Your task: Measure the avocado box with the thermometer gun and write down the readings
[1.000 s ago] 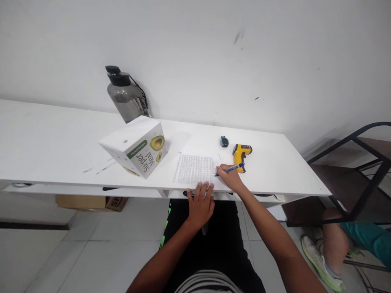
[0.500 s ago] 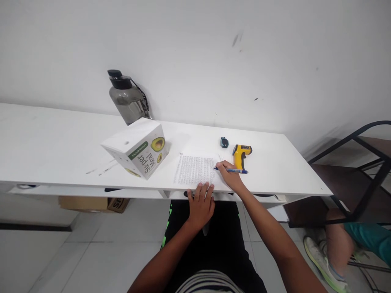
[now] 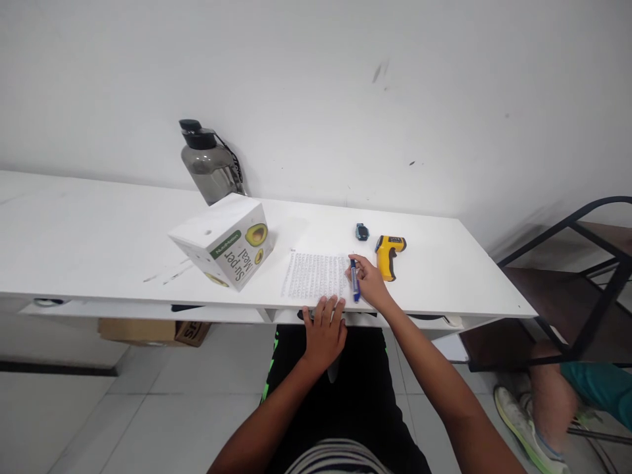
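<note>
A sheet of paper (image 3: 316, 275) covered in rows of handwriting lies near the front edge of the white desk. Beside its right edge, my right hand (image 3: 371, 282) is closed on a blue pen (image 3: 354, 280), which points roughly toward and away from me. My left hand (image 3: 324, 332) rests flat at the desk's front edge, its spread fingertips at the bottom of the paper. Just right of my right hand lies a yellow and black infrared thermometer (image 3: 386, 257). Behind it is a small teal watch (image 3: 362, 232).
A white box with avocado pictures (image 3: 224, 243) stands left of the paper, a grey water bottle (image 3: 210, 168) behind it. Under the desk (image 3: 444, 263) sits a cardboard box (image 3: 148, 331). A black-framed rack (image 3: 592, 263) stands at right, with another person's leg (image 3: 553, 395) below.
The pen has swung from lying sideways across my right hand to pointing lengthwise toward me. My left hand stays in place.
</note>
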`<state>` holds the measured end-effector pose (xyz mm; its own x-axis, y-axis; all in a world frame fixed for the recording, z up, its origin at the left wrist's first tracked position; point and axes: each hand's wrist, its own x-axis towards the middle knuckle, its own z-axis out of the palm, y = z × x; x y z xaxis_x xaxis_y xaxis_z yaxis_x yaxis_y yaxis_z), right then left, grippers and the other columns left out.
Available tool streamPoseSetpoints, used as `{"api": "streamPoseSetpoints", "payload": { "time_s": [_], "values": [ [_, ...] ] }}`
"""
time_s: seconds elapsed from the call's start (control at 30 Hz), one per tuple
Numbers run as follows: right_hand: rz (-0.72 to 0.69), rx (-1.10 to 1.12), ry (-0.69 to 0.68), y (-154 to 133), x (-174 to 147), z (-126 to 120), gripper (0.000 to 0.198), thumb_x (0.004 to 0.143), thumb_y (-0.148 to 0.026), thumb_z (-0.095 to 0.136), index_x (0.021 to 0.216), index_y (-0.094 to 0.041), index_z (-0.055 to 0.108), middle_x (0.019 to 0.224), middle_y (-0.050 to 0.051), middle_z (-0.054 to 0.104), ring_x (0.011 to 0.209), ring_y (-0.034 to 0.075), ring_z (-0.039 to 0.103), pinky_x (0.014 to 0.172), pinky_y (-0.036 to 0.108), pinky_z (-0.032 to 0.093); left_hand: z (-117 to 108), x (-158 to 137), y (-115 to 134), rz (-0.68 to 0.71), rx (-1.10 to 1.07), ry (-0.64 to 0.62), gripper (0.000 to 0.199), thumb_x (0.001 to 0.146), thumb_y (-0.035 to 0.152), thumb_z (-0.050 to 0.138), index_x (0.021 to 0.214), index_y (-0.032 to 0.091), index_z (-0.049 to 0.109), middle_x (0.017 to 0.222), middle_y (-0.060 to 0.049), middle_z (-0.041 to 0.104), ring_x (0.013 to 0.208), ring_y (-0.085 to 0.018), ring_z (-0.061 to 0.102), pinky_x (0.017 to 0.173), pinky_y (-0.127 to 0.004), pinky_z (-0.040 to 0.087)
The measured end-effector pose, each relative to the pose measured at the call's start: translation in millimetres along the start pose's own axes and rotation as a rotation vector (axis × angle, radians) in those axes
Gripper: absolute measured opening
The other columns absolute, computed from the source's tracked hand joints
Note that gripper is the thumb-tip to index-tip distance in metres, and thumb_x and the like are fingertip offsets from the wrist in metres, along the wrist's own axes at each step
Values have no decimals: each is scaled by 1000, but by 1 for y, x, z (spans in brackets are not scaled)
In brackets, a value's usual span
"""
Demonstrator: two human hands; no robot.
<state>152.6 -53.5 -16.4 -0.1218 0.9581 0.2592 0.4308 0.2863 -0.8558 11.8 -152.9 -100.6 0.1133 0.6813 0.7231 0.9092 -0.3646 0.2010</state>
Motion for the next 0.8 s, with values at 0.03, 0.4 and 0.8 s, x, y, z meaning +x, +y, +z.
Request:
{"api": "streamPoseSetpoints", "payload": {
  "time_s": [0.03,0.4,0.8],
  "values": [
    [16,-8,5,1,1,1,43,79,-31,56,121,-20,56,88,2,66,50,9,45,55,26,42,0,0,0,2,1,-5,44,85,27,56,129,20,57,130,-10,61,128,-27,47,117,-54,4],
    [78,6,59,3,4,3,40,79,-25,49,117,-18,55,94,3,72,50,11,43,62,30,45,3,-3,-1,2,-14,3,46,86,27,56,131,21,55,130,-10,60,129,-27,46,117,-55,4],
    [91,49,3,9,3,5,54,85,-34,50,137,-21,42,97,2,71,53,11,48,57,28,46,3,-4,-1,-6,-12,-26,46,87,28,54,133,22,54,132,-9,59,129,-26,45,117,-55,3]
  ]
}}
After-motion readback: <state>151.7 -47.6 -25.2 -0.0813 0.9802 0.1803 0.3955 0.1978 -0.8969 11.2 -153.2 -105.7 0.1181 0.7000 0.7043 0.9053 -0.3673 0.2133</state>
